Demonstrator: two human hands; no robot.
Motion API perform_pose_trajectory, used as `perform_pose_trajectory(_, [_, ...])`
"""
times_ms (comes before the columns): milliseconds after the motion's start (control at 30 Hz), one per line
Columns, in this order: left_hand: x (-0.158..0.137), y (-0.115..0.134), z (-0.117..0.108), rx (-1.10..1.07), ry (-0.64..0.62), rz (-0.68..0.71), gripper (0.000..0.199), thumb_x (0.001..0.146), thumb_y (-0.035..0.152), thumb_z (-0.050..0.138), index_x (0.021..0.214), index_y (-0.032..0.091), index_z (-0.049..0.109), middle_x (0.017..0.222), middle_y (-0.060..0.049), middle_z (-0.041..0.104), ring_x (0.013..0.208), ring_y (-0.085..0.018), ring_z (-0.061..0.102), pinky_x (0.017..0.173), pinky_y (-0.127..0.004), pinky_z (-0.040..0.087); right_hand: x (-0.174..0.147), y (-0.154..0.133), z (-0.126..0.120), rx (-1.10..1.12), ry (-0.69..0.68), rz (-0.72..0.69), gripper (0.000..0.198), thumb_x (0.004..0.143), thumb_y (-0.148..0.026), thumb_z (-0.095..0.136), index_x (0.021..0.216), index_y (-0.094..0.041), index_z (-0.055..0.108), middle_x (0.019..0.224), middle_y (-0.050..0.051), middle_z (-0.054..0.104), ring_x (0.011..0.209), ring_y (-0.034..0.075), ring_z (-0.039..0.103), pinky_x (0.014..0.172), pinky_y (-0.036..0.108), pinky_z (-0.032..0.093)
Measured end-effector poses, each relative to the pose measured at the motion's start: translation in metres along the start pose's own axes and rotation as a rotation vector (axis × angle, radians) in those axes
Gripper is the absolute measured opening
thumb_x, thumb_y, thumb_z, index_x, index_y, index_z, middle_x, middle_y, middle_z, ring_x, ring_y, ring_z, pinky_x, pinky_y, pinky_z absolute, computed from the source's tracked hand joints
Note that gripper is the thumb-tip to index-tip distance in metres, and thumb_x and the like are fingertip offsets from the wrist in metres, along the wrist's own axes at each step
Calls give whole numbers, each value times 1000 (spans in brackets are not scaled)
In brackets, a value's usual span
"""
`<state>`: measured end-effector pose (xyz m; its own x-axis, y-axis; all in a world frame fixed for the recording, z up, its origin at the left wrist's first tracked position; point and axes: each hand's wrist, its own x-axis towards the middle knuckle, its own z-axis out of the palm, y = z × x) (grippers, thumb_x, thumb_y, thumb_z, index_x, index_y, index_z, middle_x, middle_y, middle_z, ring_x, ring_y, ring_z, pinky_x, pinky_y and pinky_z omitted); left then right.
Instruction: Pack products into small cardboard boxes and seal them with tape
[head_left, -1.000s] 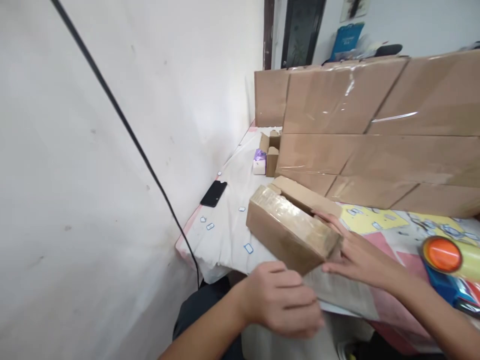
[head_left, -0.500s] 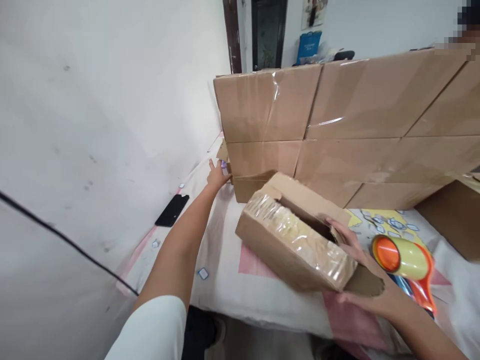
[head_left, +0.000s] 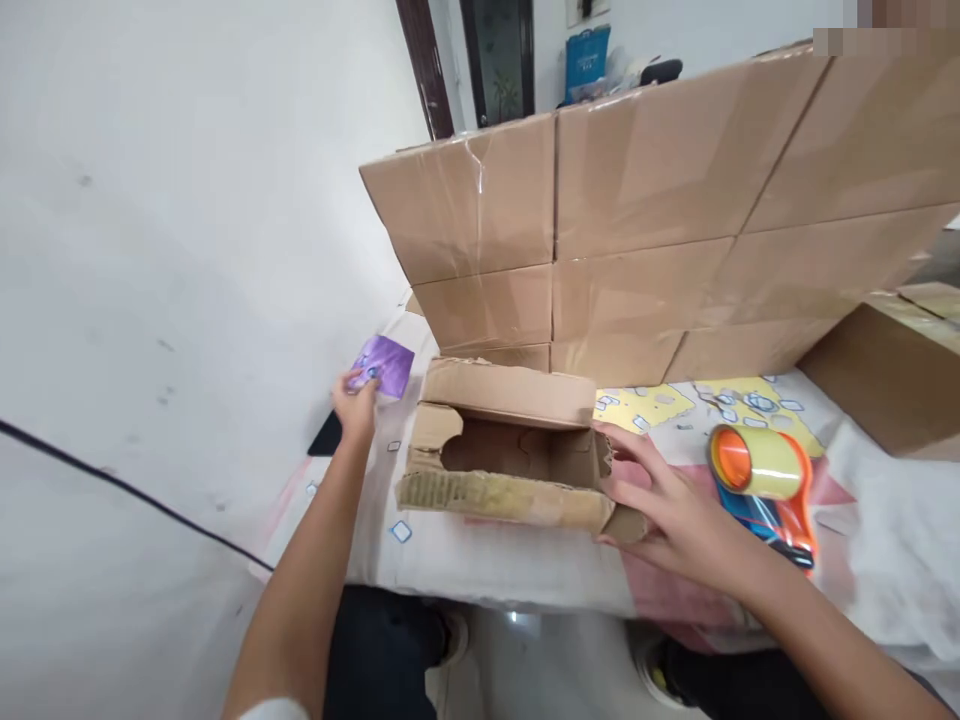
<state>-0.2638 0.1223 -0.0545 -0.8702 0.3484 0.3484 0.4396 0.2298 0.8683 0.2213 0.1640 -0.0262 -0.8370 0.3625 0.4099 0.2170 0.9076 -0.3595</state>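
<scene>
My left hand (head_left: pixel 355 402) pinches the lower edge of a flat purple square (head_left: pixel 390 366) with a small round mark on it; I cannot make out what it is. Below that hand, a black flat object (head_left: pixel 325 437) lies by the wall, partly covered by my wrist. In front of me a cardboard box (head_left: pixel 510 505) rests on the cloth with its top open, flaps folded out and rough edges showing. My right hand (head_left: pixel 660 500) grips its right end, fingers at the end flaps. Inside, the box shows bare brown cardboard.
A wall of taped cardboard boxes (head_left: pixel 637 190) stands behind the open box. To the right sits an orange tape dispenser with a tape roll (head_left: pixel 765 462). Another cardboard box (head_left: pixel 892 375) is at the far right. A white wall (head_left: pixel 187 250) borders the left side.
My left hand has come back from beside the box wall, bringing the purple square into view. The open box has turned to lie level, its opening now facing up, still in my right hand.
</scene>
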Motion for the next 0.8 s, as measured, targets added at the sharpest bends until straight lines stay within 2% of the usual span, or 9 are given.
perform_pose_trajectory(67, [-24,7,-40,-174,94,40,43,70,46,65,99,23,42,81,3,46,62,-11,48,53,-25,41,1,-6,0,-9,10,-49,14,90,-33,68,99,-22,65,165,11,20,134,35,53,95,47,60])
perform_pose_trajectory(167, [-52,38,-86,-391,181,136,45,70,47,63,98,27,35,85,4,44,65,-11,50,51,-22,39,5,-15,5,-18,62,-132,20,91,-38,67,100,-21,64,162,16,21,130,34,55,96,48,59])
perform_pose_trajectory(233, [-68,67,-104,-544,136,250,48,68,44,68,99,29,34,86,5,45,67,-11,53,51,-22,42,6,-23,8,-17,92,-168,24,91,-41,68,101,-20,63,161,18,22,130,34,55,97,48,58])
perform_pose_trajectory(300, [-83,97,-113,-650,2,392,55,65,42,76,101,29,37,86,5,49,65,-12,55,50,-24,46,6,-31,10,-19,110,-195,24,90,-42,68,98,-20,62,161,19,23,134,35,51,99,49,57])
perform_pose_trajectory(367, [-99,123,-116,-610,-195,530,59,62,38,84,103,27,42,91,2,56,69,-15,60,54,-27,51,3,-38,11,-32,117,-223,24,90,-42,68,95,-19,62,161,19,22,138,37,47,101,50,56])
perform_pose_trajectory(467, [-121,147,-115,-337,-575,690,50,67,29,85,99,24,46,120,-7,60,95,-20,65,68,-28,55,-3,-44,12,-49,115,-261,23,90,-42,68,91,-19,62,159,20,25,138,37,47,101,50,55])
perform_pose_trajectory(567, [-132,156,-106,-138,-885,693,39,80,31,75,108,24,49,137,-9,52,104,-20,63,74,-26,53,-6,-42,13,-40,131,-273,25,90,-44,68,94,-19,64,156,21,30,132,36,53,99,50,56])
perform_pose_trajectory(667, [-132,155,-95,-123,-918,588,44,84,37,67,123,23,51,128,-8,57,106,-21,60,84,-29,51,-6,-35,14,14,153,-258,30,89,-47,69,95,-18,64,154,22,31,122,34,60,95,49,58])
perform_pose_trajectory(800, [-132,153,-88,-113,-975,429,42,84,39,60,122,20,56,120,-5,61,114,-25,56,98,-34,45,-1,-29,14,79,152,-217,32,86,-49,71,92,-18,64,157,20,26,120,34,59,93,48,57])
